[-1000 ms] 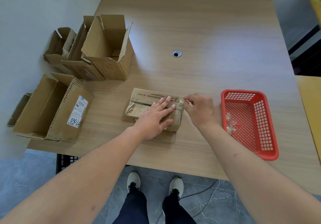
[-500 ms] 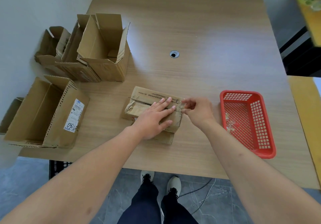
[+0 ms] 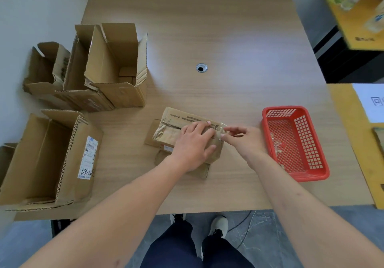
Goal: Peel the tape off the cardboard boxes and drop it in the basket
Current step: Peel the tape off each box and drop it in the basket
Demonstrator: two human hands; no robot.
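**Tape end lifted at the box's right edge**

Head view: the left hand (image 3: 192, 146) lies flat, fingers straight, pressing the flattened brown cardboard box (image 3: 176, 126) on the wooden tabletop (image 3: 228, 39). The right hand (image 3: 242, 141), at the box's corner a second ago, now pinches a strip of clear tape (image 3: 222, 126) raised off it; peeling appears begun. The box's long axis runs left-right, its taped end toward the red plastic basket (image 3: 321, 164) nearby.
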